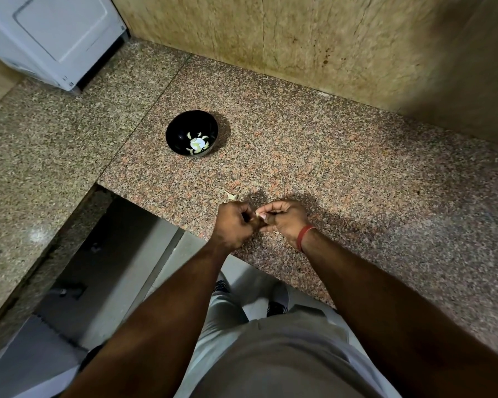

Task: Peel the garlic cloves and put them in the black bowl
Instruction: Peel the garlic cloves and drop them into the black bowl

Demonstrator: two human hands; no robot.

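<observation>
The black bowl (176, 133) stands on the speckled granite counter (357, 182), with several pale peeled cloves (197, 144) lying in its bottom. Nearer the counter's front edge, my left hand (235, 226) and my right hand (285, 219) meet fingertip to fingertip. Both have curled fingers and pinch a small pale garlic clove (261, 216) between them; only a sliver of it shows. A red band sits on my right wrist.
A scrap of garlic skin (231, 195) lies on the counter just beyond my left hand. A white appliance (55, 35) stands at the far left corner. A tiled wall (299, 33) backs the counter. The counter has a cut-out edge at the lower left.
</observation>
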